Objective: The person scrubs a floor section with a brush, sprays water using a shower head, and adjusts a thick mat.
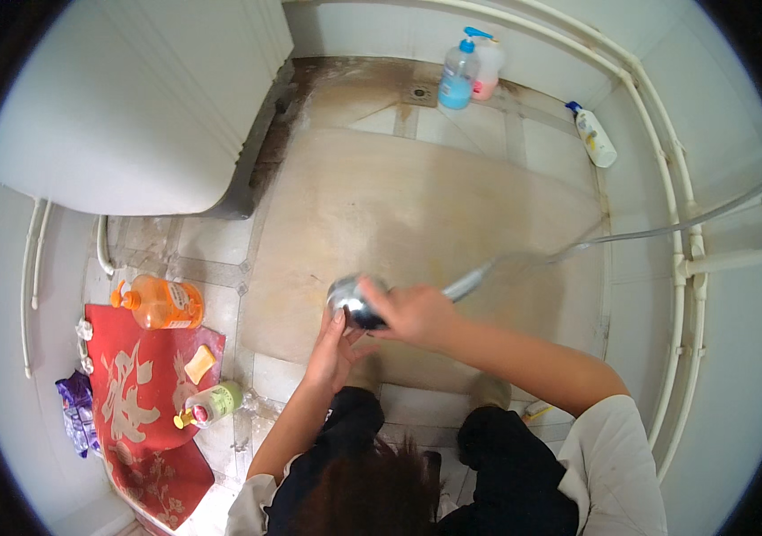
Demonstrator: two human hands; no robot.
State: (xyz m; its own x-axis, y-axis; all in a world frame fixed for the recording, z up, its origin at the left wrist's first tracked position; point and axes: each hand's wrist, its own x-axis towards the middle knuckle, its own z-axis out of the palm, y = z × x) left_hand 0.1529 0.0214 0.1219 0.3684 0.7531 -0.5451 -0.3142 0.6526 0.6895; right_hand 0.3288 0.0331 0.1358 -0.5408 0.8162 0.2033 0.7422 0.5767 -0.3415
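Note:
A chrome hand shower head (346, 293) is between my two hands, above a pale beige mat (421, 221) on the floor. My right hand (421, 315) grips it, thumb over the round metal body; the connector (466, 284) comes out behind that hand. From there a flexible hose (648, 234) runs to the wall at the right. My left hand (332, 355) cups the near side of the head, its thumb against the rim and other fingers partly hidden underneath. The spray face cannot be made out, nor whether water flows.
A white cabinet-like fixture (153, 100) stands at upper left. Pump bottles, orange (166, 303), green-labelled (217, 402) and blue (458, 77), stand or lie around, with a soap bar (200, 364) on a red mat (133, 382). A white bottle (595, 137) lies by wall pipes (665, 167); a drain (419, 94) is far.

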